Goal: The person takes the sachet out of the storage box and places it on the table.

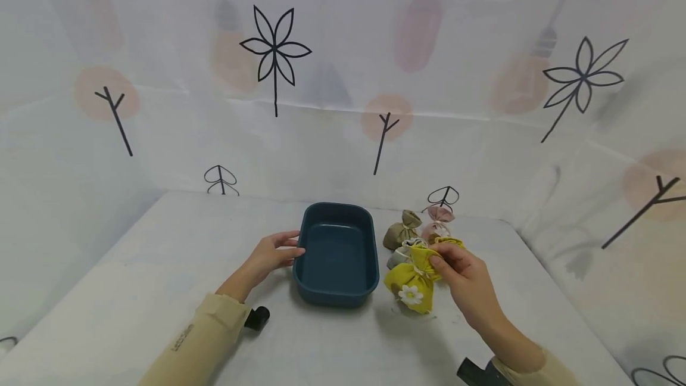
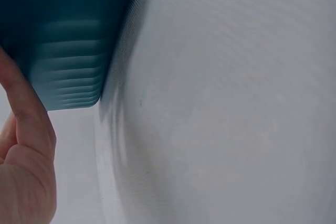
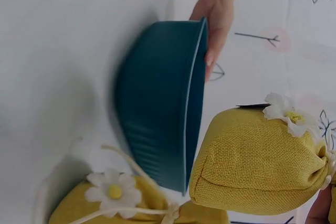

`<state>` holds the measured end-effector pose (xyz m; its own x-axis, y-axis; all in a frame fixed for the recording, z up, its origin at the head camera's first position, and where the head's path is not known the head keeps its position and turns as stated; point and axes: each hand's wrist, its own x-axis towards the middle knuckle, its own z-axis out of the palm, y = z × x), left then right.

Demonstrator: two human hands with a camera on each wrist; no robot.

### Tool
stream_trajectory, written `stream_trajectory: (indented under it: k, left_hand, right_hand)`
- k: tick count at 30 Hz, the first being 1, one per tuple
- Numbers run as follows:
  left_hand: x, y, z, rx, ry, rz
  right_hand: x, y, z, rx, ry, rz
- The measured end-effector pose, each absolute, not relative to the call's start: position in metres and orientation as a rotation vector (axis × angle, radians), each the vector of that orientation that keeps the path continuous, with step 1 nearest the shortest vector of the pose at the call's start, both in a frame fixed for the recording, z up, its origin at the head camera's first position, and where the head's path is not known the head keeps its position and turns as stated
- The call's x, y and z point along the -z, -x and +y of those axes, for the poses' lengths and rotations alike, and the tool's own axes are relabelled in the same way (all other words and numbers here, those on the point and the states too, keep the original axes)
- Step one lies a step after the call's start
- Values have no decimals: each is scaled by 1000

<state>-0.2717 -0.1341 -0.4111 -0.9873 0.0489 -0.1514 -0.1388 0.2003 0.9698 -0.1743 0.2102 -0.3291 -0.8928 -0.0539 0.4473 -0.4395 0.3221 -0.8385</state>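
White tabletop, patterned curtain behind. My left hand (image 1: 270, 255) rests flat-fingered against the blue tray (image 1: 334, 219), which holds nothing yet. My right hand (image 1: 465, 276) pinches a yellow pouch (image 1: 409, 285) just beside the tray; the other pouches (image 1: 403, 232) wait behind it.

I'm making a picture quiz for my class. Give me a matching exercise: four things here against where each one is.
1. left hand
2. yellow pouch
3. blue tub
4. olive pouch

a. pinched at its neck by the right hand
b. between the two hands
c. on the table behind the yellow pouch
d. touching the tub's left rim

Pairs: 1-d, 2-a, 3-b, 4-c
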Motion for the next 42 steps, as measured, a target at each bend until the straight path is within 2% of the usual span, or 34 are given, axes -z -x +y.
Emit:
stream_trajectory:
  k: [9, 20, 29, 42]
  left_hand:
    - [411, 274, -134, -1909, 97, 2292]
    - [411, 273, -136, -1903, 50, 2306]
    - [411, 274, -135, -1908, 57, 2298]
    - [410, 274, -134, -1907, 62, 2289]
  right_hand:
    - [335, 168, 228, -1572, -396, -2278]
    - [348, 167, 254, -1693, -470, -2221]
    - [358, 170, 274, -1848, -570, -2115]
    - [366, 183, 291, -1860, -525, -2102]
